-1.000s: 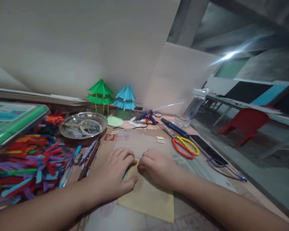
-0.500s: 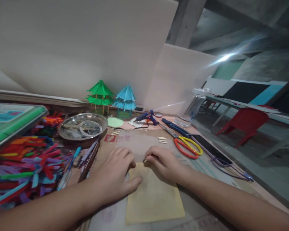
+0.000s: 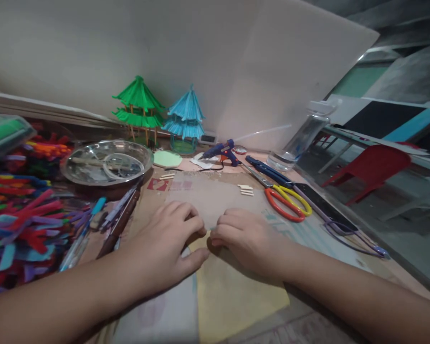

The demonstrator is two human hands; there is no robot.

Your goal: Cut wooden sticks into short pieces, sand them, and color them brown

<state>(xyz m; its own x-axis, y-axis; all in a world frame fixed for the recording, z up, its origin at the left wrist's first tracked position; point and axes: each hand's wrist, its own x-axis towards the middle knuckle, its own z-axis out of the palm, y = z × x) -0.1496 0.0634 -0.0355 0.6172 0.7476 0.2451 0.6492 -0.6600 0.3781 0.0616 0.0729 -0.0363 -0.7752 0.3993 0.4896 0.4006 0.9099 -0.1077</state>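
Note:
A pale yellow sheet of paper (image 3: 236, 296) lies on the cardboard-covered table (image 3: 215, 200) in front of me. My left hand (image 3: 165, 248) rests on the sheet's far left corner, fingers curled and thumb pressed flat on the paper. My right hand (image 3: 245, 239) sits at the sheet's far edge with its fingers curled in a pinch; a small thin thing may be in them, but I cannot make it out. The fingertips of both hands nearly touch.
Red-and-yellow scissors (image 3: 288, 205) and a blue glue gun (image 3: 222, 152) lie beyond my right hand. A steel dish (image 3: 105, 165), pens (image 3: 118, 220) and a heap of coloured strips (image 3: 21, 215) fill the left. Green (image 3: 138, 112) and blue (image 3: 184, 119) paper pagodas stand at the back. A clear bottle (image 3: 301, 141) stands right.
The sheet has turned and shifted right under my hands. My right hand's fingers have closed tighter next to my left. The view has tilted down and drawn closer.

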